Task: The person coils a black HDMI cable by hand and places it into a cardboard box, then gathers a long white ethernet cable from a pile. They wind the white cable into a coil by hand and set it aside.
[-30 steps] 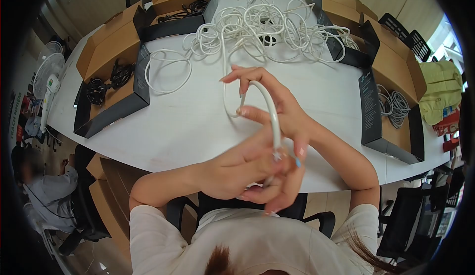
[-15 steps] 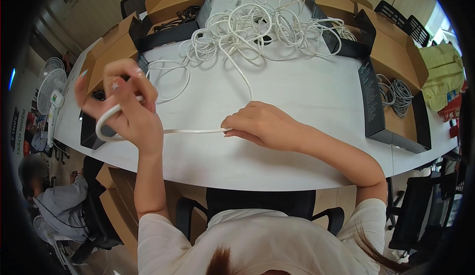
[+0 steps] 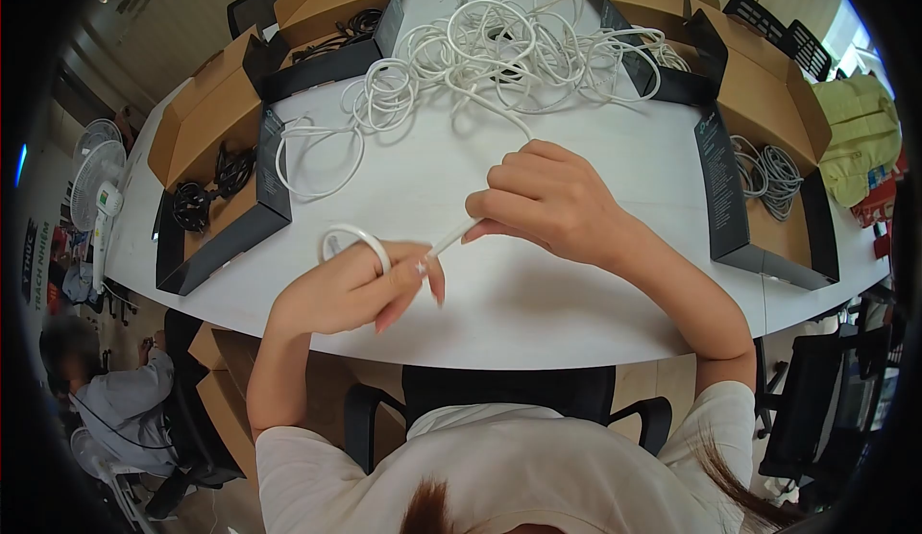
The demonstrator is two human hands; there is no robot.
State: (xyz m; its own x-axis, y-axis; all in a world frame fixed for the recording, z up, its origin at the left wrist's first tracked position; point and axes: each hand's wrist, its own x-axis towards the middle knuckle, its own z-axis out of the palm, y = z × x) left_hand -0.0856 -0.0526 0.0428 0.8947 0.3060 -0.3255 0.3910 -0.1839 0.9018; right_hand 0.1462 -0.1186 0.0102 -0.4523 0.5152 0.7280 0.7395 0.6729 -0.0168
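A white cable (image 3: 458, 236) runs between my two hands over the near part of the white table. My left hand (image 3: 355, 284) has a loop of this cable around it and pinches the strand between thumb and fingers. To the right and slightly higher, my right hand (image 3: 547, 198) is closed on the same cable. From there the cable goes up to a large tangled heap of white cables (image 3: 490, 44) at the far middle of the table. A looser coil (image 3: 327, 159) lies to the left of the heap.
Open boxes line both sides: one with black cables (image 3: 211, 188) at left, one with grey cables (image 3: 773, 181) at right, others behind. A yellow bag (image 3: 855, 140) is at far right. A fan (image 3: 99, 174) and a seated person (image 3: 125, 395) are at left.
My left hand has come down and right from over the left box, close to my right hand, with the cable looped on it. My right hand has moved up and right.
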